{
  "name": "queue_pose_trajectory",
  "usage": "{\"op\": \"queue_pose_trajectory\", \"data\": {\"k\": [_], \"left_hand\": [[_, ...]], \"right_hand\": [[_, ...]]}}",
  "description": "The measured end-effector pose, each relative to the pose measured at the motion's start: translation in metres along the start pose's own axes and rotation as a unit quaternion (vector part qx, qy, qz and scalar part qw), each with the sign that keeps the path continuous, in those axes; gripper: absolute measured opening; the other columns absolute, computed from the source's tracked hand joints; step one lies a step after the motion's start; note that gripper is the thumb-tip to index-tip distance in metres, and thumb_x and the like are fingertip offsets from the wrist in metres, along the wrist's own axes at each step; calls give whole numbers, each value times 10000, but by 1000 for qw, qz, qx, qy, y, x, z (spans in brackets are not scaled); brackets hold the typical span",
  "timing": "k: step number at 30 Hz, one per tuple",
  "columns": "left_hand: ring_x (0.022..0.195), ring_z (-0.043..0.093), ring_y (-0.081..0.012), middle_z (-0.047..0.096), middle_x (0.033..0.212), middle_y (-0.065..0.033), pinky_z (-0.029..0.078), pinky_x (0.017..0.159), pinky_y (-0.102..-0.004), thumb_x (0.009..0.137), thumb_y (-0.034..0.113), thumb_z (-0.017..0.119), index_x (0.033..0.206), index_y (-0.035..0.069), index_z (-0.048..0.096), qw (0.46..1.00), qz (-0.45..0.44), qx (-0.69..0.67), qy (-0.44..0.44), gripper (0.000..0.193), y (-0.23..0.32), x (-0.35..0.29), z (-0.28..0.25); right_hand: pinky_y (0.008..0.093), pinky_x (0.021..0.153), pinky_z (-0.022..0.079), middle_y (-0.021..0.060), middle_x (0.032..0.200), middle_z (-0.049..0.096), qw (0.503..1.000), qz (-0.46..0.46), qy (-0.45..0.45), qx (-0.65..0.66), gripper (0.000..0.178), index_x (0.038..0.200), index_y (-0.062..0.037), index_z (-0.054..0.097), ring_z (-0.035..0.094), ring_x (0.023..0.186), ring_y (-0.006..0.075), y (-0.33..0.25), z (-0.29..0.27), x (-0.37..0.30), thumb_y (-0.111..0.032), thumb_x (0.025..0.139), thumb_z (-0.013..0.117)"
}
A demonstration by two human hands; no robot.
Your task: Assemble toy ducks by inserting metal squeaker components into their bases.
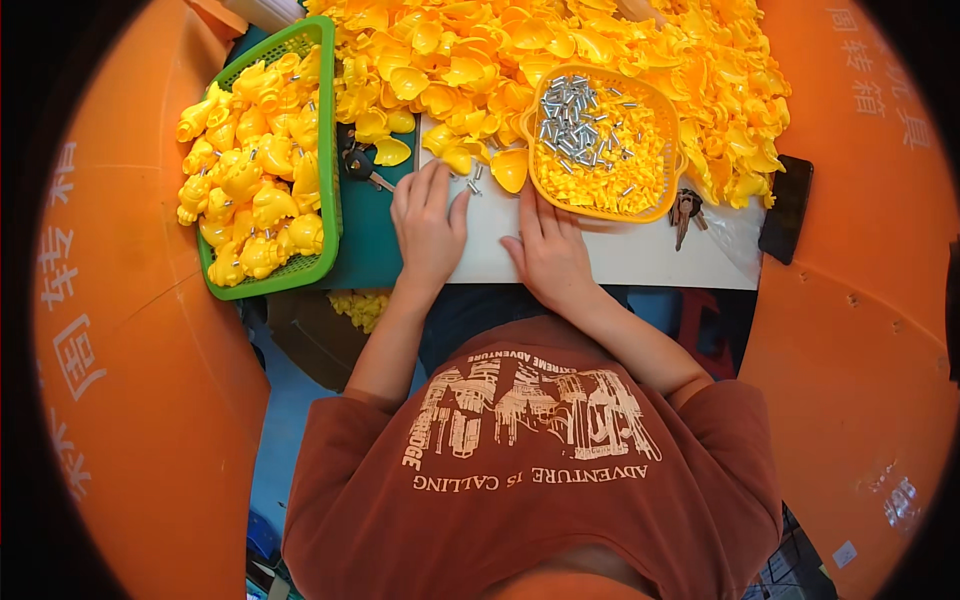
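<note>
My left hand (428, 228) rests on the white tabletop (490, 240), fingers stretched forward toward a few loose yellow plastic shells and small metal pins (475, 183). It holds nothing that I can see. Flat beside it lies my right hand (554, 258), its fingertips against the near left side of a yellow basket (665, 208). That basket holds silvery metal pins (568, 115) and small yellow plastic pieces (600, 188). Just ahead of my right fingertips is a single curved yellow shell (509, 170). Both hands have their fingers extended.
A green basket (330, 150) of assembled yellow figures (262, 175) stands at the left. Yellow shells (480, 60) are heaped across the back. Keys (687, 215) and a dark phone (788, 210) lie at the right. Orange bins (850, 330) flank both sides.
</note>
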State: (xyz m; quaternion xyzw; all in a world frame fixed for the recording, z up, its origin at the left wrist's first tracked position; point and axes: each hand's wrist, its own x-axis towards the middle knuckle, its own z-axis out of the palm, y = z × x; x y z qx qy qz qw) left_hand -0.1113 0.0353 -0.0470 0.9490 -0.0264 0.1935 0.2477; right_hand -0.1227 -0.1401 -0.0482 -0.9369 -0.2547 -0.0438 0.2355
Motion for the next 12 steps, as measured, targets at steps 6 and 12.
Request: {"op": "queue_pose_trajectory", "data": {"k": [6,12], "left_hand": [[849,543,-284,572,950,-125,432,762,-363,764,93,657,993,12,601,995,28,-87,25,250,-3,19,14],[760,557,-260,430,1196,-140,474,700,-321,767,70,663,1111,74,577,978,-20,-192,-77,355,-8,45,3]], "right_hand": [[418,954,376,272,1297,385,1000,5,22,-13,574,1242,60,420,434,1159,386,-15,10,20,-243,799,624],[346,874,460,303,1298,382,997,-12,54,-44,490,1209,-1,469,463,1159,412,-16,11,42,-120,764,637]]}}
